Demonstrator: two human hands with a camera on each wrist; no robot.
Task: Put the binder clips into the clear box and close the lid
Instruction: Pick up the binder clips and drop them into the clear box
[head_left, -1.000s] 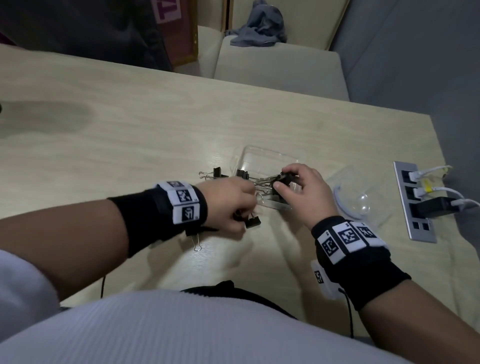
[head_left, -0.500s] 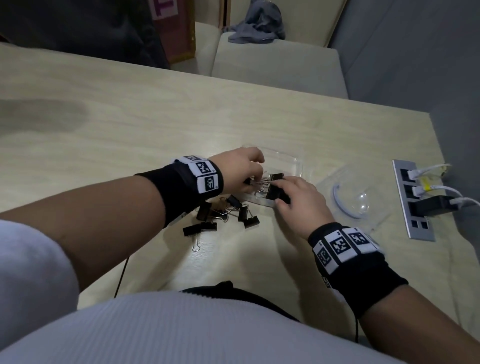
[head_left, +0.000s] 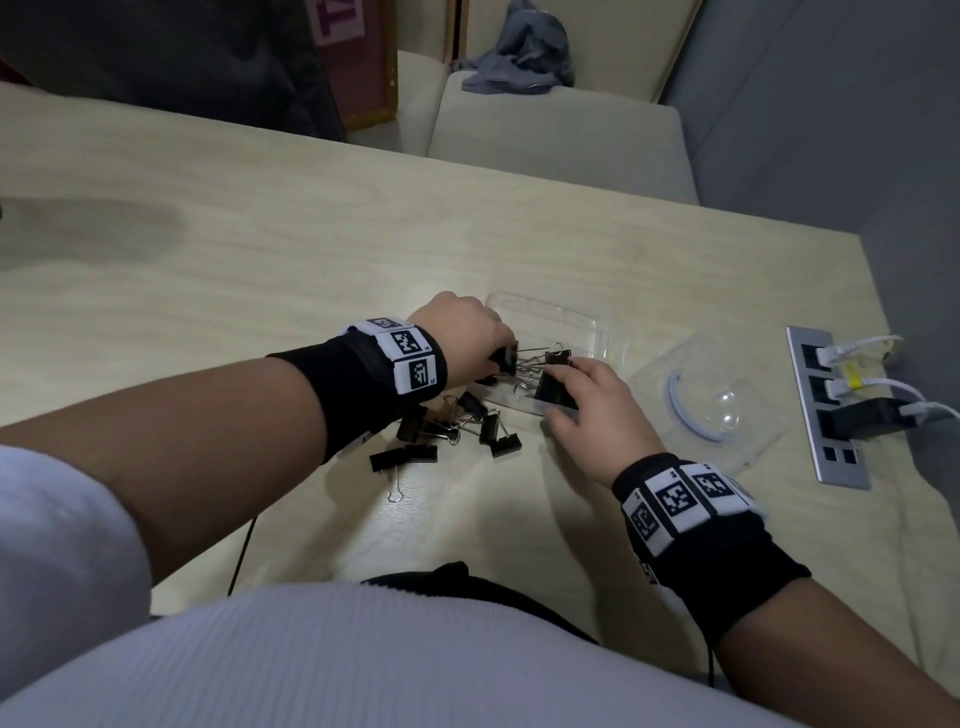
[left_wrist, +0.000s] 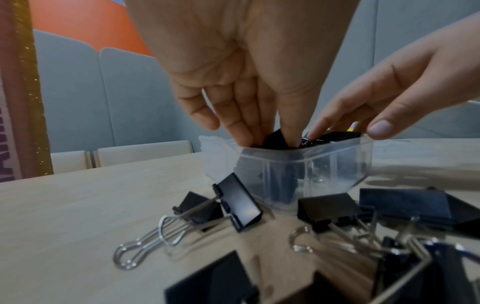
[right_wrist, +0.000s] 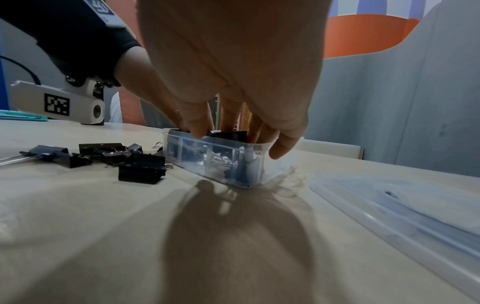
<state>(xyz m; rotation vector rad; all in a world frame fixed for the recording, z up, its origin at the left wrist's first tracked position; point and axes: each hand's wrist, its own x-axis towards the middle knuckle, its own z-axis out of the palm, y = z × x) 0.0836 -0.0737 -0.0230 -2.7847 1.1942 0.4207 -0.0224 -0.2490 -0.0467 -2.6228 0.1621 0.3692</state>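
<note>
The clear box stands open on the table. My left hand reaches in from the left and pinches a black binder clip over the box; in the left wrist view its fingertips dip below the rim. My right hand holds a larger black clip at the box's near wall, fingers inside and thumb outside. Several loose clips lie left of the box. The clear lid lies flat to its right.
A grey power strip with white plugs and cables sits by the table's right edge. The left wrist camera mount hangs just above the loose clips. A sofa with grey cloth lies beyond the far edge.
My left hand has risen from the loose clips and moved right into the box with a clip. My right hand has slid toward the box's near wall with its clip.
</note>
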